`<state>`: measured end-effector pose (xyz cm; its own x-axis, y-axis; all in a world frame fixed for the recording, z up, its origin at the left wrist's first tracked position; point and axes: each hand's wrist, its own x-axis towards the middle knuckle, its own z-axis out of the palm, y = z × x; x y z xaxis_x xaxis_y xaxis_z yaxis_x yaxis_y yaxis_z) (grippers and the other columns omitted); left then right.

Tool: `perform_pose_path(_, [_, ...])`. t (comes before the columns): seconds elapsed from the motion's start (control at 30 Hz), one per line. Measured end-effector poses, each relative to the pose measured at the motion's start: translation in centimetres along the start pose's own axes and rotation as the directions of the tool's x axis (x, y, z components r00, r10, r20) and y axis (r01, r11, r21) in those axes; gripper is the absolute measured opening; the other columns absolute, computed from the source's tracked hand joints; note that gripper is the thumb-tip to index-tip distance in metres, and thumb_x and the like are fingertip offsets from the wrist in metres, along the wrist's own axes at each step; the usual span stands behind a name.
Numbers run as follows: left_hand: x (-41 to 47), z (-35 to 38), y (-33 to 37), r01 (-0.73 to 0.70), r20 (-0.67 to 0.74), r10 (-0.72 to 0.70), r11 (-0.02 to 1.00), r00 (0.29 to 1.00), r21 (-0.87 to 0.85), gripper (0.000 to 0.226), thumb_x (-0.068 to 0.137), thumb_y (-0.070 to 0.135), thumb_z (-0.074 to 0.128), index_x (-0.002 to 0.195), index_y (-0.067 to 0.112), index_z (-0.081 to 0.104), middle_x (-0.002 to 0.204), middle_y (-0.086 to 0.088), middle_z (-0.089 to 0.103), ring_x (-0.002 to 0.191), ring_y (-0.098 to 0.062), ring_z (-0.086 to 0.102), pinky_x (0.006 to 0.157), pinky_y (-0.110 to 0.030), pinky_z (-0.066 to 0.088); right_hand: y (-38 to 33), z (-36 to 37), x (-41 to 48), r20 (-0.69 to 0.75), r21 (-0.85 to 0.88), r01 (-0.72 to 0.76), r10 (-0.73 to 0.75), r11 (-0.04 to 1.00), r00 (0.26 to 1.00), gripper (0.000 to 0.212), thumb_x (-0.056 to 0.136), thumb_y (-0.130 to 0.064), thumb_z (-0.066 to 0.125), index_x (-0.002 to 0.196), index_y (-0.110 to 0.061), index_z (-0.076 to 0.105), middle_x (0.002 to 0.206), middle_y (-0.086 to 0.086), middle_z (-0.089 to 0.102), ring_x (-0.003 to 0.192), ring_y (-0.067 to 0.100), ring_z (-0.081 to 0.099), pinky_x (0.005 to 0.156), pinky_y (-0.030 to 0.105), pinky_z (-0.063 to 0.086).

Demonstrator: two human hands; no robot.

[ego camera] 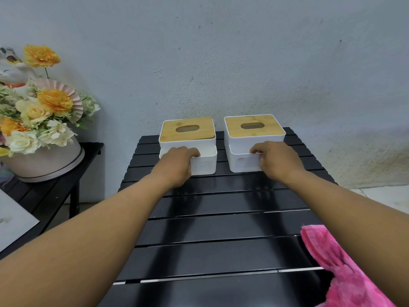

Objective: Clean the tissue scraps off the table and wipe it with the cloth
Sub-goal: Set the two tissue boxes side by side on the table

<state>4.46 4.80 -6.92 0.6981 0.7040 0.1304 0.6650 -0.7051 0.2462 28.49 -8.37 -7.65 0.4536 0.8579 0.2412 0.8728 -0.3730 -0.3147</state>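
Two white tissue boxes with bamboo lids stand side by side at the far end of the black slatted table [221,218]. My left hand [177,165] grips the front rim of the left tissue box [188,134], fingers hooked into its front compartment. My right hand [276,160] grips the front rim of the right tissue box [254,129] the same way. A pink cloth [345,273] lies at the table's near right edge, partly under my right forearm. No tissue scraps are visible on the table.
A grey wall stands right behind the boxes. At the left, a lower black table [55,191] carries a flower arrangement in a round pot [44,129] with a cat figurine [11,69]. A white sheet [13,220] lies at the near left.
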Motion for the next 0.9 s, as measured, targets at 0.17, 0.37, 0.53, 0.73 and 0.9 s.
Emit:
perform_pose_path(0.17, [0.0,0.02,0.12,0.0,0.006,0.0,1.0,1.0,-0.001,0.038,0.094,0.007,0.045,0.125,0.026,0.058,0.115,-0.005,0.061,0.106,-0.027,0.054,0.092,-0.045,0.048,0.0,-0.05,-0.02,-0.002,-0.003,-0.003,0.003,1.0,1.0,0.045,0.084,-0.005,0.045,0.111,-0.035,0.066,0.117,-0.005,0.065,0.1,0.026,0.056,0.071,0.029,0.036])
perform_pose_path(0.37, [0.02,0.01,0.14,0.005,0.005,-0.005,1.0,1.0,-0.004,0.039,0.094,0.007,0.043,0.125,0.026,0.058,0.114,-0.006,0.061,0.106,-0.028,0.054,0.092,-0.045,0.048,-0.01,-0.05,-0.1,-0.005,-0.005,0.009,-0.009,1.0,1.0,0.044,0.084,-0.005,0.046,0.111,-0.034,0.066,0.117,-0.004,0.065,0.101,0.026,0.056,0.07,0.03,0.036])
perform_pose_path(0.53, [-0.07,-0.03,0.11,0.001,0.007,-0.001,1.0,1.0,0.002,0.038,0.096,0.01,0.043,0.126,0.027,0.057,0.113,-0.005,0.061,0.105,-0.027,0.053,0.091,-0.045,0.048,0.0,-0.11,-0.15,-0.009,-0.025,0.026,-0.026,0.999,1.0,0.042,0.086,-0.007,0.045,0.111,-0.033,0.066,0.115,-0.003,0.066,0.098,0.026,0.056,0.069,0.03,0.037])
perform_pose_path(0.73, [-0.05,-0.07,0.14,-0.001,0.005,0.001,1.0,1.0,0.009,0.036,0.096,0.011,0.042,0.125,0.026,0.057,0.113,-0.005,0.061,0.105,-0.026,0.052,0.09,-0.044,0.048,-0.1,-0.21,-0.23,-0.014,-0.023,0.024,-0.024,0.999,1.0,0.04,0.086,-0.007,0.044,0.108,-0.033,0.066,0.114,-0.004,0.067,0.097,0.026,0.056,0.069,0.031,0.037])
perform_pose_path(0.9, [-0.09,-0.08,0.14,0.001,0.009,-0.001,1.0,1.0,0.011,0.035,0.097,0.011,0.042,0.124,0.026,0.056,0.112,-0.005,0.06,0.104,-0.026,0.052,0.089,-0.042,0.047,-0.18,-0.24,-0.22,-0.007,-0.031,0.021,-0.021,0.999,1.0,0.041,0.087,-0.008,0.043,0.109,-0.034,0.066,0.113,-0.004,0.067,0.098,0.026,0.056,0.069,0.031,0.036])
